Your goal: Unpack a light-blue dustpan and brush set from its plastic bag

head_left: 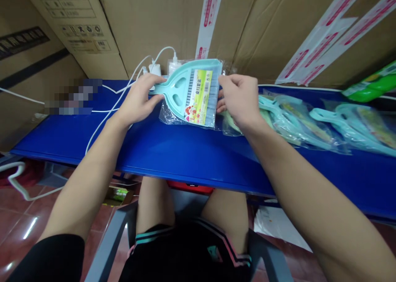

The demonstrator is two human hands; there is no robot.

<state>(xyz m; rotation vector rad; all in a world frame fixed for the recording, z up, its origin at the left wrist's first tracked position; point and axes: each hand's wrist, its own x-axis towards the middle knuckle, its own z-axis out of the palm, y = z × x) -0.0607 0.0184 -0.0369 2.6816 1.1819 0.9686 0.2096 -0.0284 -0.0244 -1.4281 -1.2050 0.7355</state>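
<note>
A light-blue plastic dustpan and brush set (188,88) in a clear plastic bag lies flat on the blue table, with a yellow-green label (198,97) on its front. My left hand (139,100) grips the set at the dustpan's handle end. My right hand (239,98) holds the right edge of the bag, next to the brush bristles (214,93). The fingers of that hand partly hide the bag's corner. The bag's lower edge hangs slightly loose.
Several more bagged dustpan sets (340,127) lie in a row at the table's right. White cables and plugs (155,69) run behind my left hand. Cardboard boxes (161,22) stand along the back, a green package (371,84) sits far right, and a pixelated patch covers the left.
</note>
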